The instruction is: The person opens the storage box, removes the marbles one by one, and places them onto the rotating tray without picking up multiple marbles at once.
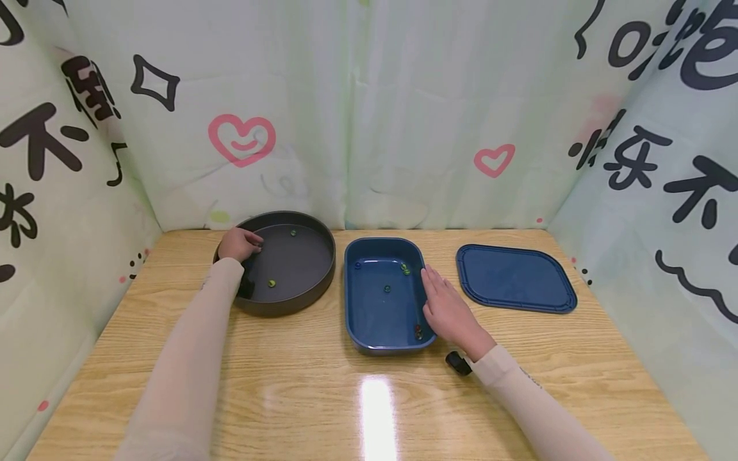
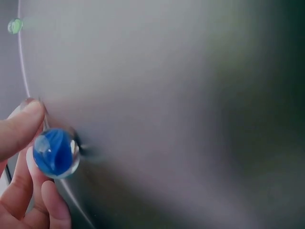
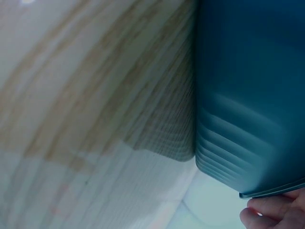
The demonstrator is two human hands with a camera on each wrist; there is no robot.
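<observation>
My left hand [image 1: 241,244] reaches over the left rim of the round dark grey pan [image 1: 291,256]. In the left wrist view a marble with a blue swirl [image 2: 56,152] shows close in front of its fingers [image 2: 19,131]; no firm grip on it is visible. Two green marbles [image 1: 271,283] lie on the pan's floor. My right hand [image 1: 452,314], fingers straight, rests along the right side of the blue rectangular container [image 1: 375,320]. Inside that container are several marbles, among them green ones [image 1: 405,269], a blue one [image 1: 357,265] and a reddish-brown one [image 1: 418,331].
A flat blue lid [image 1: 516,278] lies on the wooden table [image 1: 300,384], right of the container. Printed curtains [image 1: 415,115] enclose the table at the back and both sides. The black wrist camera [image 1: 458,363] sits below the right wrist.
</observation>
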